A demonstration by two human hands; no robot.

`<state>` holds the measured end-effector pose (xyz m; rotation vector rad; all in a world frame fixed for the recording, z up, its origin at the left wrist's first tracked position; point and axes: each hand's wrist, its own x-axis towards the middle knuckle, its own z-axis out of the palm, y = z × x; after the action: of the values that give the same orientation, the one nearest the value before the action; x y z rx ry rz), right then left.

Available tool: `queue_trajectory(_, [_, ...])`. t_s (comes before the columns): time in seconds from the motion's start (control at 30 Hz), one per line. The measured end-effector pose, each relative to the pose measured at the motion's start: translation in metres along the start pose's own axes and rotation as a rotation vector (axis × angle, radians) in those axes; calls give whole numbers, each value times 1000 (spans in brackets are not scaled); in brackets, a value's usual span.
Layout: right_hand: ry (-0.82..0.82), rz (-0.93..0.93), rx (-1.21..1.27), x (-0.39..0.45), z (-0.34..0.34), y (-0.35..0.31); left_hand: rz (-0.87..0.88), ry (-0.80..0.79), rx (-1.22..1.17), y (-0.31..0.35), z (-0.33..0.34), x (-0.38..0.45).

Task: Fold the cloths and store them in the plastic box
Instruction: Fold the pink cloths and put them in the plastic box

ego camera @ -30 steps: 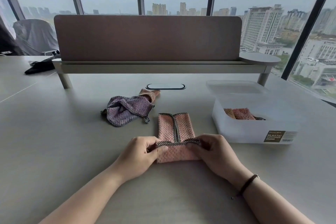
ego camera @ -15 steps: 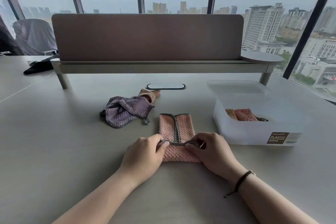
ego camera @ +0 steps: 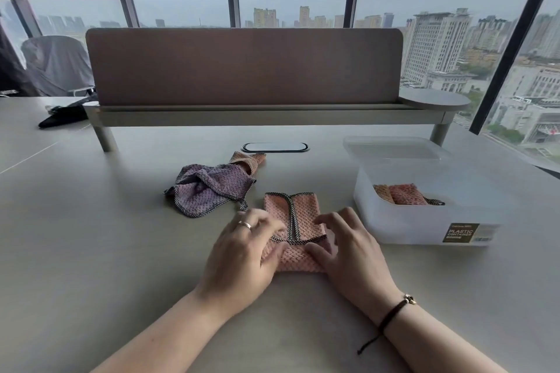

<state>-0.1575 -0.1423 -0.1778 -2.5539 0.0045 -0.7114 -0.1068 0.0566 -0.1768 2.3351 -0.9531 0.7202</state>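
A pink waffle cloth (ego camera: pixel 300 215) with dark trim lies on the table in front of me, its near end folded forward over the rest. My left hand (ego camera: pixel 242 254) lies over the cloth's left side with fingers spread, and it is blurred. My right hand (ego camera: pixel 348 248) rests on the right side, fingertips on the top layer and thumb by the folded edge. A crumpled purple cloth (ego camera: pixel 209 188) lies to the back left, partly on an orange cloth (ego camera: pixel 248 160). The translucent plastic box (ego camera: pixel 424 224) stands at the right and holds folded pink and orange cloths (ego camera: pixel 403 194).
The box's lid (ego camera: pixel 394 148) lies right behind the box. A brown desk divider (ego camera: pixel 242 66) on a raised shelf crosses the table's back, with a cable port (ego camera: pixel 274 147) in front of it. A dark object (ego camera: pixel 60 118) lies at the far left.
The near end of the pink cloth has been folded further forward and laid down. Both hands went from pinching its edge to resting on it, the left spreading its fingers.
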Motion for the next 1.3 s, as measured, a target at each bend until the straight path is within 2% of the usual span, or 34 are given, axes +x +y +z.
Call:
queue_trajectory(0.1, [94, -171, -25, -3, -4, -2, 153, -169, -74, -1, 0, -6])
queue_trajectory(0.17, [66, -294, -67, -6, -5, -1, 170, -334, -115, -1, 2, -10])
queue_trajectory(0.23, [-71, -328, -77, -9, -6, -1, 127, -448, -147, -3, 3, -11])
queue_trajectory(0.33, [-341, -246, -100, -12, -5, 3, 59, -523, -203, -6, 2, -9])
queue_trajectory(0.43, [-428, -213, -133, -13, -6, 6, 27, -568, -226, -8, 3, -8])
queue_trajectory(0.67, [-424, -236, -166, -11, -4, 8, -10, -457, -269, -8, 1, -9])
queue_trajectory(0.9, [-265, -239, -106, -11, -5, 5, -31, -261, -246, -9, -3, -10])
queue_trajectory(1.03, [-252, -210, -84, -12, -10, 6, -73, -146, -297, -12, -4, -7])
queue_trajectory(1.13, [-194, -136, 7, -11, -12, 7, -133, -85, -326, -13, -5, -7])
queue_trajectory(1.3, [-78, 121, 236, -4, -10, 12, -227, -22, -334, -12, -5, -4])
